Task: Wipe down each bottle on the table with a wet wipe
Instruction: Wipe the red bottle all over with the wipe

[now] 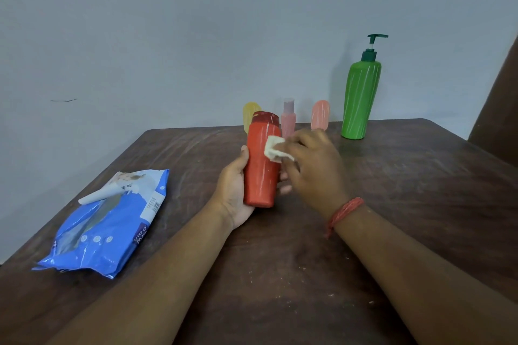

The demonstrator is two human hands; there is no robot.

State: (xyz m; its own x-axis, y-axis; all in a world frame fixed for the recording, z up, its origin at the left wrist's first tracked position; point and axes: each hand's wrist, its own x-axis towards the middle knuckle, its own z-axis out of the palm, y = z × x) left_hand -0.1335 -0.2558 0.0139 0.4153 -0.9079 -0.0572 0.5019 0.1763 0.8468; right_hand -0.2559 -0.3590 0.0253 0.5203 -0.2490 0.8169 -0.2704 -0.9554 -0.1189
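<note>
My left hand (234,190) grips a red bottle (260,173) with a dark red cap, held upright above the table's middle. My right hand (315,165) pinches a folded white wet wipe (276,150) and presses it against the bottle's right side. Behind them, along the table's far edge, stand a small yellow bottle (250,112), a small pink bottle with a pale cap (288,117), a small salmon bottle (320,115) and a tall green pump bottle (360,98).
A blue pack of wet wipes (112,221) lies on the left of the dark wooden table (280,274), its flap lifted. A grey wall rises behind the table. A dark brown object (499,103) stands at the right edge.
</note>
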